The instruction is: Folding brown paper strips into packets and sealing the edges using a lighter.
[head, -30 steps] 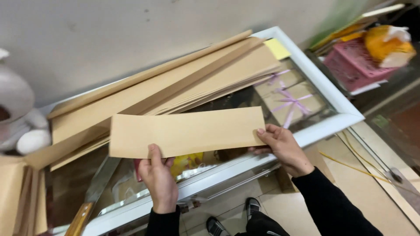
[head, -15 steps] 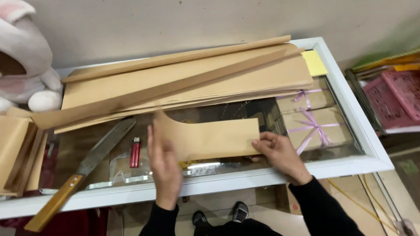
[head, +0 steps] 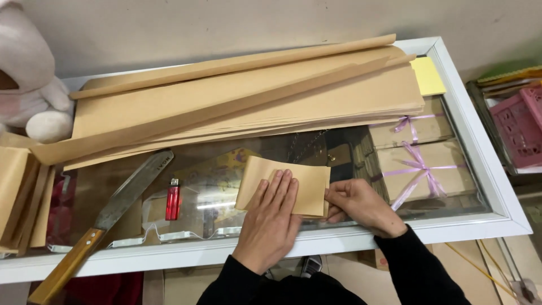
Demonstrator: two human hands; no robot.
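Folded since the earlier view, the brown paper sheet [head: 288,183] now lies doubled on the glass tabletop [head: 237,164]. My left hand [head: 271,217] presses flat, fingers spread, on it; my right hand [head: 358,206] pinches its right edge (crease apparently done, final flattening remaining). Paper stack [head: 248,104] awaits behind.

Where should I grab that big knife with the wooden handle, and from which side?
Grip the large knife by its wooden handle, coming from the lower left, near the counter's front edge. It lies flat on the glass counter top, slanting so the steel blade points up and right, and the handle end lies free of other things.
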